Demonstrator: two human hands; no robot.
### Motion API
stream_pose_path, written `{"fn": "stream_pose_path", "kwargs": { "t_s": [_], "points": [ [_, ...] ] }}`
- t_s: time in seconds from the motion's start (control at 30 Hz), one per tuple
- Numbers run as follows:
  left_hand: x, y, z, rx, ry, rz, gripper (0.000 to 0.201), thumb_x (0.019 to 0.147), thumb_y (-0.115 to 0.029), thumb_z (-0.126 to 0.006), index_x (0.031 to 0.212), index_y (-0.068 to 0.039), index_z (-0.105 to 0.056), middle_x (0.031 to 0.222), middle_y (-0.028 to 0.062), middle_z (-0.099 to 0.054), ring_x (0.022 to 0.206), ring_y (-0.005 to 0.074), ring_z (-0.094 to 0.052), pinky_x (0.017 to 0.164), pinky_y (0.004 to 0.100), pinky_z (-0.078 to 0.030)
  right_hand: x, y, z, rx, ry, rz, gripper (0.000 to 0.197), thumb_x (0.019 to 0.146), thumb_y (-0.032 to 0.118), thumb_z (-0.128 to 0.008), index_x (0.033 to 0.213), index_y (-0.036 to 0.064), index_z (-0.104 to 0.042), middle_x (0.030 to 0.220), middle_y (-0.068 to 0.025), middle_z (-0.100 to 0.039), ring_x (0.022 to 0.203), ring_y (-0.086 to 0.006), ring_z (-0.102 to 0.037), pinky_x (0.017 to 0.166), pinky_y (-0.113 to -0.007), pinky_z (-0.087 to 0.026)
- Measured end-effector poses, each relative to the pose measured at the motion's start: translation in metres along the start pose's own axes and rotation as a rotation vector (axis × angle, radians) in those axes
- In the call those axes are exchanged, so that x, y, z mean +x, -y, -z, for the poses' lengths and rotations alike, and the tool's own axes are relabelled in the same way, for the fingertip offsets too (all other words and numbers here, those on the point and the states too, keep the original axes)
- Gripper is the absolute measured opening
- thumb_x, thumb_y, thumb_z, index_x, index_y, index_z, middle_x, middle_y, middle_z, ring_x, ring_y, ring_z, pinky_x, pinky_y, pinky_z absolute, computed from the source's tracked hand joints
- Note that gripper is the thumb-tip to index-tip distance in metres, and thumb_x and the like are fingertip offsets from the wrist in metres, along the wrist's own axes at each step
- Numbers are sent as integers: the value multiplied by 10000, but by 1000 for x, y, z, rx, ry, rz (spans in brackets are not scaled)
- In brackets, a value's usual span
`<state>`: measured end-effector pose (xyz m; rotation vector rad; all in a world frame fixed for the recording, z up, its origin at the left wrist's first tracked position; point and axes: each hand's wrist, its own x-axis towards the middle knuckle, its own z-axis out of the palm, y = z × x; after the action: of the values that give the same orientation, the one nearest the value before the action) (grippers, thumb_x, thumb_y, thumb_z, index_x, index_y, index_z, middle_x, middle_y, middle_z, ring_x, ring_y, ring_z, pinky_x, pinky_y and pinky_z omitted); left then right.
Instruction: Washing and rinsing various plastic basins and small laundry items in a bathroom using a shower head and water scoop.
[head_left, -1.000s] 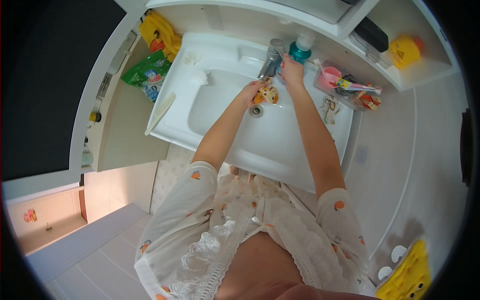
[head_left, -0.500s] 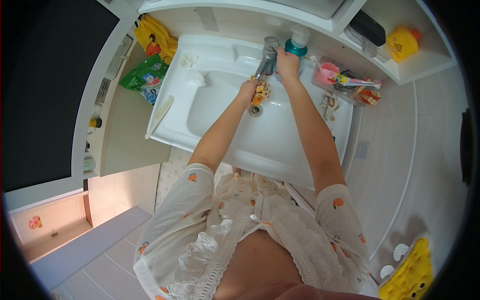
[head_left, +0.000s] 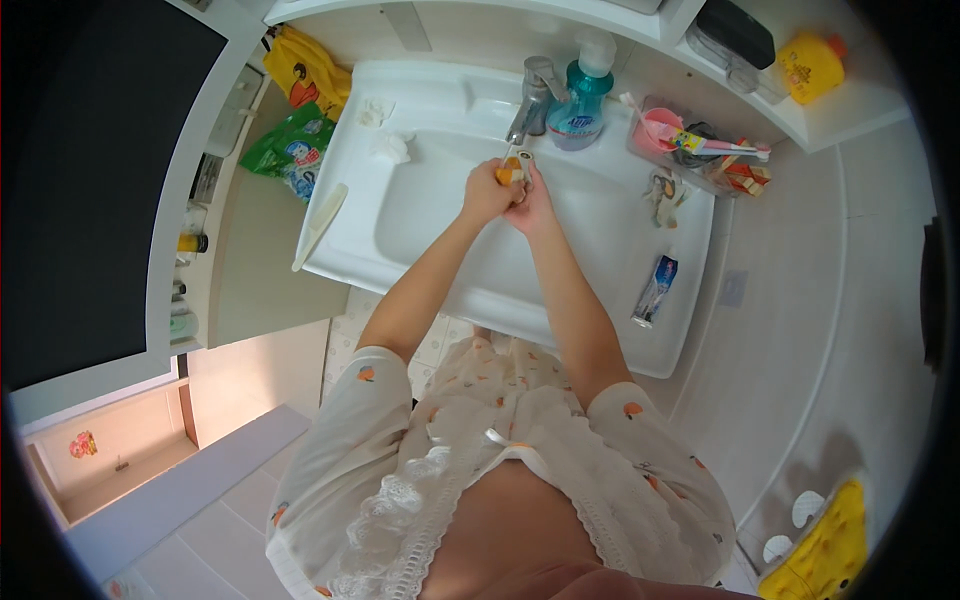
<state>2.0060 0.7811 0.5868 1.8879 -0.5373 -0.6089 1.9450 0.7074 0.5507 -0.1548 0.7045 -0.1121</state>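
Note:
Both my hands meet over the basin of the white sink [head_left: 430, 240], under the spout of the chrome faucet [head_left: 530, 100]. Between them is a small soft-looking orange, white and black patterned thing [head_left: 514, 172]; its kind is unclear. My left hand [head_left: 486, 192] is closed round its left side. My right hand [head_left: 535, 205] presses against it from the right, fingers closed and partly hidden. A thin bright line below the spout looks like running water. The hands cover the drain.
A teal pump bottle [head_left: 578, 112] stands right of the faucet. Further right are a clear box [head_left: 655, 155] with a pink cup and toothbrushes, and a toothpaste tube [head_left: 656, 292]. A pale flat strip [head_left: 320, 228] lies on the left rim. Green bag [head_left: 290, 150] beyond it.
My right hand has left the faucet handle and come down to join my left hand on the patterned thing. The pump bottle and toothpaste tube now show more fully.

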Motion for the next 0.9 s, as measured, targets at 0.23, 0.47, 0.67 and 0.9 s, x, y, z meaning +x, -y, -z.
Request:
{"fn": "stream_pose_path", "kwargs": {
  "t_s": [0.23, 0.47, 0.67, 0.9],
  "points": [
    [-34, -17, -15, 564, -173, -633, 192, 720, -144, -598, 862, -42, -519, 806, 187, -570, 800, 338, -559, 635, 428, -466, 57, -1, 25, 276, 905, -245, 302, 877, 377, -482, 938, 88, -545, 833, -53, -586, 791, -193, -576, 735, -338, -486],
    [-4, 2, -8, 761, -223, -215, 216, 805, -271, -534, 815, -55, -535, 791, 164, -599, 741, 320, -582, 643, 445, -458, 18, -23, 7, 169, 28, 96, 284, 891, 333, -361, 989, 124, -526, 964, -47, -575, 927, -182, -566, 762, -345, -487],
    [-8, 20, 13, 290, -382, -319, 268, 825, -298, -547, 944, -60, -522, 868, 170, -545, 753, 373, -554, 641, 435, -448, -6, -31, -16, 343, 249, 102, 376, 881, 409, -438, 1112, 118, -494, 1064, -55, -543, 1006, -231, -547, 814, -361, -475],
    [-52, 10, 26, 473, -228, -92, 367, 841, -388, -510, 834, -21, -523, 784, 219, -563, 710, 386, -565, 624, 457, -445, 44, -45, -10, 328, 204, 203, 178, 908, 247, -471, 975, 95, -531, 730, -24, -467, 588, -146, -422, 564, -284, -399]
  ]
}}
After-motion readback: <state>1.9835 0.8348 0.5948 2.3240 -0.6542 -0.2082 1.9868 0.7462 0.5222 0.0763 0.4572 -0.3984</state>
